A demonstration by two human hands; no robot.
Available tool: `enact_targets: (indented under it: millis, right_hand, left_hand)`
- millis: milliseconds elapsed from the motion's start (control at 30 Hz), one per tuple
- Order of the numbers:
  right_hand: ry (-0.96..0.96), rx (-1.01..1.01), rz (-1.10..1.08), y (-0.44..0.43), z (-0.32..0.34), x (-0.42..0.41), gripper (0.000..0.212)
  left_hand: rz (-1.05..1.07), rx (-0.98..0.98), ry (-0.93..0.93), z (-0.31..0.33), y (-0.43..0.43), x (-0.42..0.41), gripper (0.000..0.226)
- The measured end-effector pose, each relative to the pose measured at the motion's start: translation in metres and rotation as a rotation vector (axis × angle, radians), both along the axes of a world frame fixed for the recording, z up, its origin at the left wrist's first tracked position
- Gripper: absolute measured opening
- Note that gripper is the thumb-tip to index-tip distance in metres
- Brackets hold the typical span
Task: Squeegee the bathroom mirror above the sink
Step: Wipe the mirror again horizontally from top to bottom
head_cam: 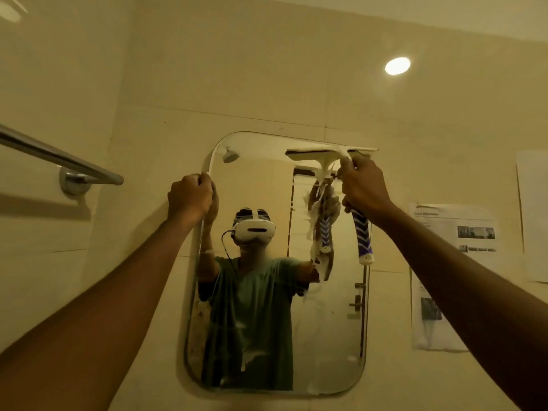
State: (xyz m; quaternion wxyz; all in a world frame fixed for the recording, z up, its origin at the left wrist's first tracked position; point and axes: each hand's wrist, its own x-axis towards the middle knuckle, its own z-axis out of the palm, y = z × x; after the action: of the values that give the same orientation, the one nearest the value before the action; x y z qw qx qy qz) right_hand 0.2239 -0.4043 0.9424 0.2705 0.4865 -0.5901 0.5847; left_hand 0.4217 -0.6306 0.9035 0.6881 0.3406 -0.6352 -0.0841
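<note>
A rounded, frameless mirror (pixel 335 321) hangs on the tiled wall, with soapy streaks and drips on its right and lower parts. My right hand (pixel 363 185) grips a white squeegee (pixel 326 154) by its blue-and-white handle. Its blade lies flat against the mirror's top right edge. My left hand (pixel 189 198) is closed around the mirror's upper left edge. The glass reflects a person in a green shirt wearing a white headset.
A chrome towel bar (pixel 59 160) juts out from the wall at the left, level with my left hand. Printed paper sheets (pixel 453 262) are stuck on the wall right of the mirror. A round ceiling light (pixel 397 66) glows above.
</note>
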Motion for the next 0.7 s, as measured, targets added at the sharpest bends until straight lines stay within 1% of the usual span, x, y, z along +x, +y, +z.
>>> enact_targets:
  millis: [133,233,367,433,467,500,567,633,700]
  right_hand:
    - [0.063,0.097,-0.116,-0.007,0.001,0.002,0.026]
    - [0.052,0.142,-0.162,-0.011,-0.012,-0.004,0.028]
    - [-0.064,0.113,-0.136,-0.019,-0.083,-0.011,0.036]
    - [-0.067,0.161,-0.174,-0.014,-0.111,-0.009,0.039]
    - [-0.057,0.179,-0.182,-0.009,-0.113,-0.008,0.040]
    - [-0.044,0.182,-0.184,-0.005,-0.107,-0.008,0.040]
    - [0.006,0.123,-0.219,-0.001,-0.073,-0.008,0.043]
    - [0.067,0.042,-0.294,-0.004,-0.028,-0.007,0.042]
    - [0.088,0.032,-0.340,-0.009,0.007,-0.006,0.038]
  left_hand:
    - [0.011,-0.045,0.018,-0.005,0.000,-0.002,0.038]
    - [0.006,-0.070,0.055,-0.007,0.000,-0.003,0.041]
    - [-0.009,-0.084,0.059,-0.005,-0.003,-0.002,0.047]
    - [-0.014,-0.099,0.051,-0.005,-0.003,-0.002,0.050]
    - [-0.017,-0.112,0.052,-0.005,-0.003,-0.002,0.052]
    - [-0.013,-0.130,0.055,-0.005,-0.003,-0.003,0.056]
    - [0.027,-0.164,0.071,-0.006,-0.004,-0.007,0.063]
    - [0.064,-0.186,0.089,-0.008,-0.006,-0.009,0.064]
    - [0.065,-0.203,0.087,-0.009,-0.008,-0.010,0.063]
